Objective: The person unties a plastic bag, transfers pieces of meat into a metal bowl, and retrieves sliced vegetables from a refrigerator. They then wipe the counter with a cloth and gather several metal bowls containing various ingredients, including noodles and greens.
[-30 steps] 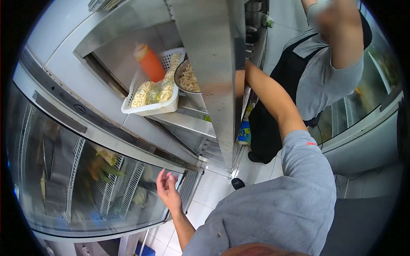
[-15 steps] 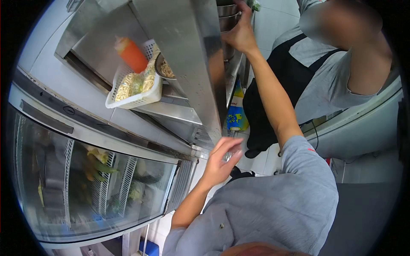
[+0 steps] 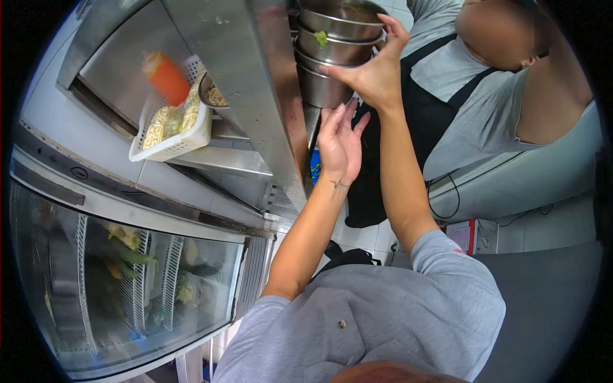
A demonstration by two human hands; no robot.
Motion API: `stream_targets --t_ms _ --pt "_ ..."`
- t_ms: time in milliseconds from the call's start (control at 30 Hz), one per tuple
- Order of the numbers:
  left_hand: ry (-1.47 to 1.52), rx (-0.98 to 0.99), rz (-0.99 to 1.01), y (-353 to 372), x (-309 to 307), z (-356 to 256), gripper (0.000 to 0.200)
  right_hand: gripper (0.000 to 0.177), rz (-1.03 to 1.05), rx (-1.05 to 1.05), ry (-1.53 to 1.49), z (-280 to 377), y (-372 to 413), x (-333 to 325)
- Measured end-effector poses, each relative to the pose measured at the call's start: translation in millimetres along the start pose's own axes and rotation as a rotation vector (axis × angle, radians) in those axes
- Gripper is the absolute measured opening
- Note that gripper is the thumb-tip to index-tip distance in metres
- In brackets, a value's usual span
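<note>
A stack of three steel pots (image 3: 329,83) is at the edge of the steel shelf unit, at the top middle. Something brownish shows inside the top pot, and a bit of green leaf (image 3: 321,39) clings to the outside of the stack. My right hand (image 3: 378,71) grips the stack from its near right side, thumb across the lower pots and fingers up by the upper rims. Palm up, my left hand (image 3: 341,145) is open with its fingers spread, fingertips right at the base of the lowest pot.
A co-worker in a black apron (image 3: 424,89) stands close on the right. On the left shelf sit a white basket (image 3: 172,152) with packed noodles, an orange squeeze bottle (image 3: 167,80) and a bowl (image 3: 211,92). Below stands a glass-door fridge (image 3: 128,281) holding vegetables.
My left hand has risen from near my body to beneath the pots and turned palm up. The pot stack, held by my right hand, now shows more fully beyond the shelf edge.
</note>
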State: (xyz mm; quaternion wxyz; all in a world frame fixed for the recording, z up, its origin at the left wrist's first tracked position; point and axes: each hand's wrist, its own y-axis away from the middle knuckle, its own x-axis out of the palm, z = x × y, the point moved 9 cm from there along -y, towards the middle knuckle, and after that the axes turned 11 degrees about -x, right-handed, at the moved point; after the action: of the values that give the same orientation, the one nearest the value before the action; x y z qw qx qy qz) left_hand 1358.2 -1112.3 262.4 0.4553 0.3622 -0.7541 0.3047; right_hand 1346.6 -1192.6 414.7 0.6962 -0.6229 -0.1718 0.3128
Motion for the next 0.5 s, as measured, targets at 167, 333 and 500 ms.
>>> stream_targets --t_ms 167,333,500 --pt "-0.035 -0.030 -0.050 34.9 -2.4 13.0 0.029 0.114 -0.029 0.009 -0.004 35.3 18.1 -40.3" --pt "0.019 -0.259 0.028 76.0 -4.3 39.3 0.081 0.114 -0.073 0.062 -0.149 87.8 48.2 -84.4" --pt "0.032 -0.379 0.086 164.8 8.4 45.3 0.086 0.121 -0.051 0.061 -0.109 170.2 86.5 -127.5"
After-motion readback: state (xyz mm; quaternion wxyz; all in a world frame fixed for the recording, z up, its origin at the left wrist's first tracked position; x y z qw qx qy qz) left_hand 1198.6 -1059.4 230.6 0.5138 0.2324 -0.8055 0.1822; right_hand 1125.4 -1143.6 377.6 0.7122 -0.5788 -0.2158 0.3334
